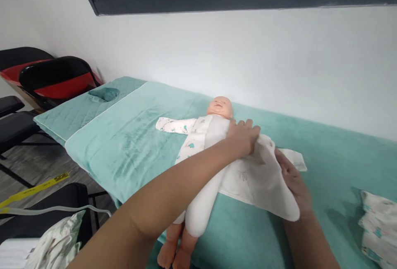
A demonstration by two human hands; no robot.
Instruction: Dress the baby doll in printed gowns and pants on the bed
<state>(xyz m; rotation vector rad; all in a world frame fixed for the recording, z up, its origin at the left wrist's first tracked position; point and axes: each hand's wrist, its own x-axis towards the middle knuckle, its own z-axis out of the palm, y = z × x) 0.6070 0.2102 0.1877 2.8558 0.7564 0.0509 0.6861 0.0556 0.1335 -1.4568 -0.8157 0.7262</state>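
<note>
- A care-training or practice room rather than a home.
- A padded treatment table [124, 145] with a face hole [105, 94] at its head end is covered in teal towelling.
- A baby doll [220, 107] in a printed top lies on it.
- Black and red folding chairs [56, 79] lean by the bare white wall [279, 62].
- Yellow tape [34, 189] lies on the grey plank floor [31, 165].

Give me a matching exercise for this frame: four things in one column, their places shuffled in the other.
1 doll
2 white cloth
3 patterned cloth
4 chairs

A far right on the teal towel
B on its back on the towel
C on the floor, left of the towel
D touched by left hand and right hand

Pairs: 1-B, 2-D, 3-A, 4-C
</note>
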